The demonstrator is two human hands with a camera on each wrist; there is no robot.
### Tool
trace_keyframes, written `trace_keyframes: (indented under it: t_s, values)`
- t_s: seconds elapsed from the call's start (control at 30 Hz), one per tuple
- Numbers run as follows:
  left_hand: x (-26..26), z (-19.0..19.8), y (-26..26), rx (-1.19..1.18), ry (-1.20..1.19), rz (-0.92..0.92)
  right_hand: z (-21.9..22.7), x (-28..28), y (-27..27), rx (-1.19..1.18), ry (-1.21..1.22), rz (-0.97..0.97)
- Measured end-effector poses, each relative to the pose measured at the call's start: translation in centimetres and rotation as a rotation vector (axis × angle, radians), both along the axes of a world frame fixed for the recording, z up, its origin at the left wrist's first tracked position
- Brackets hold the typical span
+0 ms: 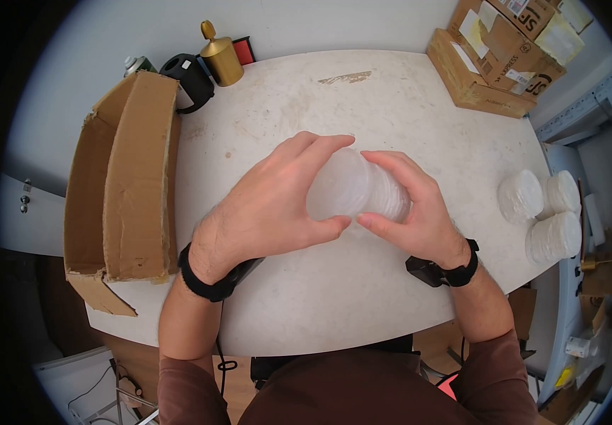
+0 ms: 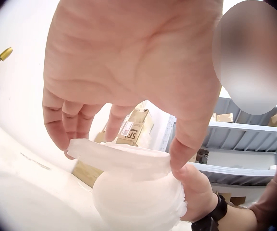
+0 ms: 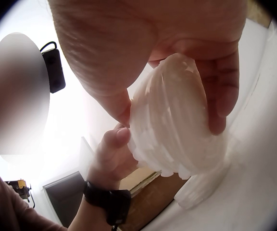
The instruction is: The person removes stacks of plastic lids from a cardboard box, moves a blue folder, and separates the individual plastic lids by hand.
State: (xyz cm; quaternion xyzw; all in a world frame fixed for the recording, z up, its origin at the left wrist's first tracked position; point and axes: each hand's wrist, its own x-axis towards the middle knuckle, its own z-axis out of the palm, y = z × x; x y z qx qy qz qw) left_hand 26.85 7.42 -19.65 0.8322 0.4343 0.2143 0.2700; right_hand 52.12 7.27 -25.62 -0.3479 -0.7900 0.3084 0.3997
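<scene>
While a carton point(image 1: 140, 177) stood leftmost, the left hand point(image 1: 267, 200) grasped a translucent round piece point(image 1: 338, 185) by its rim and the right hand point(image 1: 428, 212) clasped the ridged stack point(image 1: 389, 195) against it above the table point(image 1: 320, 297), seemingly for steadiness.

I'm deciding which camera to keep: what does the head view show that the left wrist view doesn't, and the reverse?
Only the head view: the open cardboard box, three white stacks and the back of the left hand.
Only the left wrist view: that hand's palm.
Both: the right hand, the cloudy white stack the hands hold, the gold container and boxes marked SF.
</scene>
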Motion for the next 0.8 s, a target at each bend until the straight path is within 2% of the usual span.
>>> trace_keyframes:
  t_s: [0.13,0.27,0.53,0.8]
  values:
    - [0.3,0.3,-0.1,-0.098,-0.019,0.002,-0.1,0.0,0.0,-0.004,0.013,0.005]
    - [0.4,-0.3,0.0,-0.076,-0.038,0.018,-0.3,0.1,0.1,0.014,0.021,0.009]
    - [0.3,-0.3,0.2,-0.097,-0.182,-0.075,-0.4,0.2,0.1,0.014,0.022,0.015]
    - [0.8,-0.9,-0.1,-0.110,-0.222,-0.162,-0.7,0.0,0.1,-0.024,0.056,0.005]
